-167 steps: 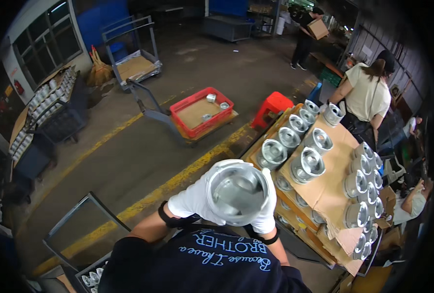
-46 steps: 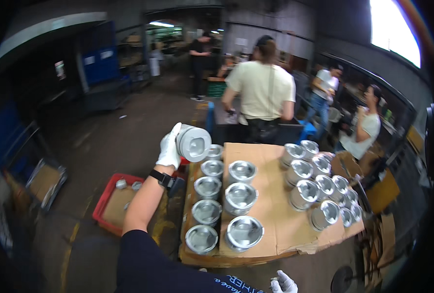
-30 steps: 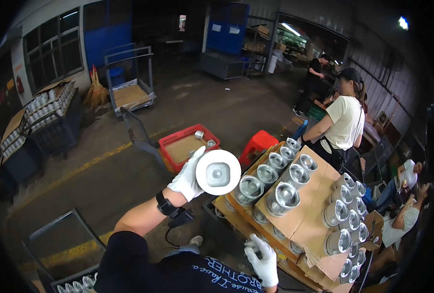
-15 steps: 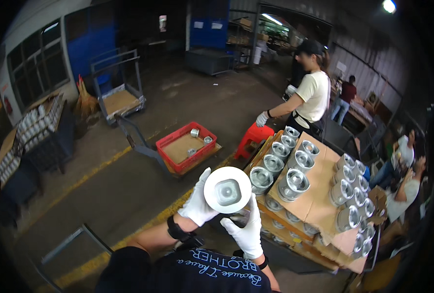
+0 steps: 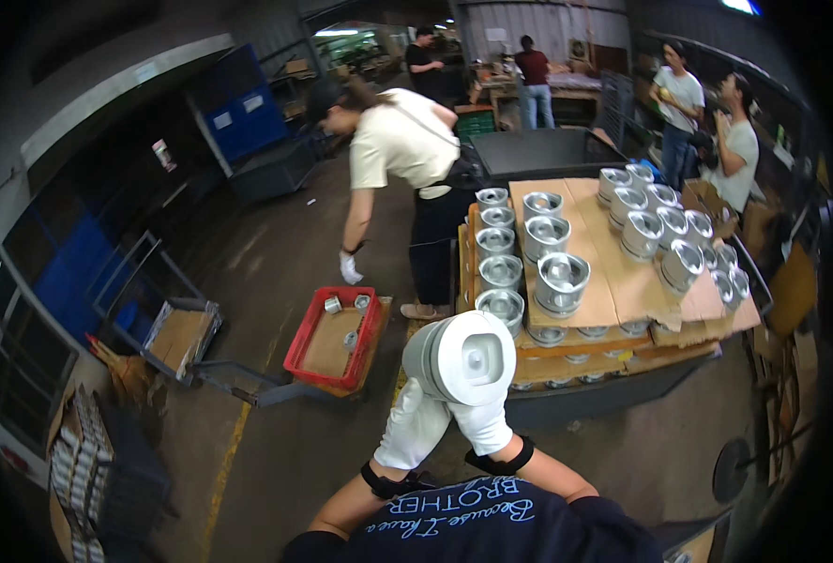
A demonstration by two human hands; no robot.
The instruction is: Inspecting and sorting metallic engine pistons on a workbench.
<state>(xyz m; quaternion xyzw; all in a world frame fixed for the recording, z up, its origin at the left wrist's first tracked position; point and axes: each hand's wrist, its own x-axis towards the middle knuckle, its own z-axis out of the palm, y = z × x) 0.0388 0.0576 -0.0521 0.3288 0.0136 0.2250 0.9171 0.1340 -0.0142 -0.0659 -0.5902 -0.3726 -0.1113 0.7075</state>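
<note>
A pale grey metal piston is held up in front of my chest, its round crown with a squarish recess facing up and to the right. Grooves run round its side. My left hand, in a white glove, grips it from below on the left. My right hand, gloved alike, supports it from below on the right; the piston hides most of the fingers of both hands. Just beyond it, several more pistons stand upright in rows on a cardboard sheet over a stacked load.
A co-worker bends with a gloved hand over a red basket holding 3 pistons, on a low trolley. Left are a platform cart and racked parts. Other people stand at the back.
My view has swung right. The piston has tilted, showing its side, and my right hand has moved under it. The co-worker has stepped left and bent toward the basket.
</note>
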